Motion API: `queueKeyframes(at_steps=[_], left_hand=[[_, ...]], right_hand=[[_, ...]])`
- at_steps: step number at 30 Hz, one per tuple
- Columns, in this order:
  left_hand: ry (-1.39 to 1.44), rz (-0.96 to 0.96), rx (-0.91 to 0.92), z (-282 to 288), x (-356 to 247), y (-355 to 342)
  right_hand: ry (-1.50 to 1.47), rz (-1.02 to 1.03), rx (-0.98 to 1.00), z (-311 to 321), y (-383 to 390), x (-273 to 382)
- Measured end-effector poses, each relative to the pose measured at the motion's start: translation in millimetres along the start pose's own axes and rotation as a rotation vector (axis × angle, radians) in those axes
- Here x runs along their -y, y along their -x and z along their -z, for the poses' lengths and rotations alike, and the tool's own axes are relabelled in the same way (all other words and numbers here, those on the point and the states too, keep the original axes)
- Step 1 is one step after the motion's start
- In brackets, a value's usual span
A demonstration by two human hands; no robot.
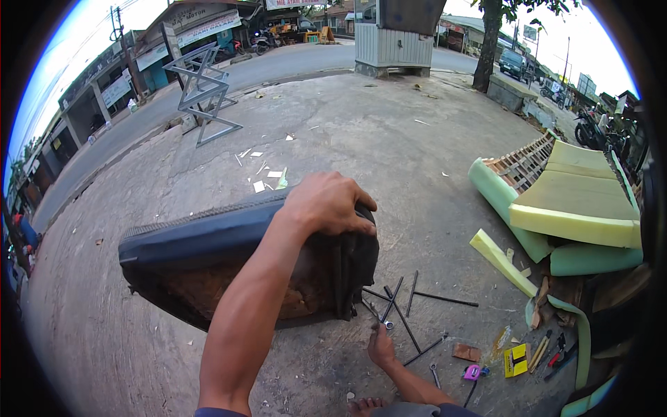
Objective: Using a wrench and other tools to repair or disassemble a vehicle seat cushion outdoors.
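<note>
A dark blue and black upholstered seat pad (208, 229) is tipped up on edge on the concrete, its worn brown underside (208, 288) facing me. My left hand (326, 205) is closed over its upper right corner, fingers bent over the far side. Low beside the pad's right end, my right hand (381, 347) is closed at a metal wrench (388, 324), whose ring end shows above the fingers; part of the grip is hidden. Several thin black rods (445, 299) lie crossed on the ground just beyond that hand.
At right lie another wrench (435, 376), a pink tape measure (472, 372), a yellow box (516, 360) and red-handled pliers (556, 358). Behind them stands a slatted frame with yellow foam (577, 222). A grey metal frame (205, 97) stands far left, near paper scraps (259, 186).
</note>
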State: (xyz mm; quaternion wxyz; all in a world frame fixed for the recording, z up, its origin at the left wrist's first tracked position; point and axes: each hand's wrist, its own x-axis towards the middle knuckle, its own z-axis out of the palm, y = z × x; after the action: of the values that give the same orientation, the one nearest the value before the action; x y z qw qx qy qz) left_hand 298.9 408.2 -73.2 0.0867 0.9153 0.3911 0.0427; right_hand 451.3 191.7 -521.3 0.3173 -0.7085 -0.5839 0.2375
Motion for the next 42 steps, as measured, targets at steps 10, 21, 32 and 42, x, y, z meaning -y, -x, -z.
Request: queueKeyframes(at_steps=[10,21,32,42], left_hand=[[0.043,0.071,0.064,8,32,-44],[-0.182,0.35,0.022,1,25,-63],[-0.083,0.145,0.018,-3,30,-58],[-0.082,0.088,0.084,0,19,-57]], right_hand=[[-0.017,-0.202,0.47,89,-25,101],[0.12,-0.273,0.795,163,-82,169],[0.114,-0.009,0.484,99,-34,99],[0.135,0.11,0.078,-2,-2,8]])
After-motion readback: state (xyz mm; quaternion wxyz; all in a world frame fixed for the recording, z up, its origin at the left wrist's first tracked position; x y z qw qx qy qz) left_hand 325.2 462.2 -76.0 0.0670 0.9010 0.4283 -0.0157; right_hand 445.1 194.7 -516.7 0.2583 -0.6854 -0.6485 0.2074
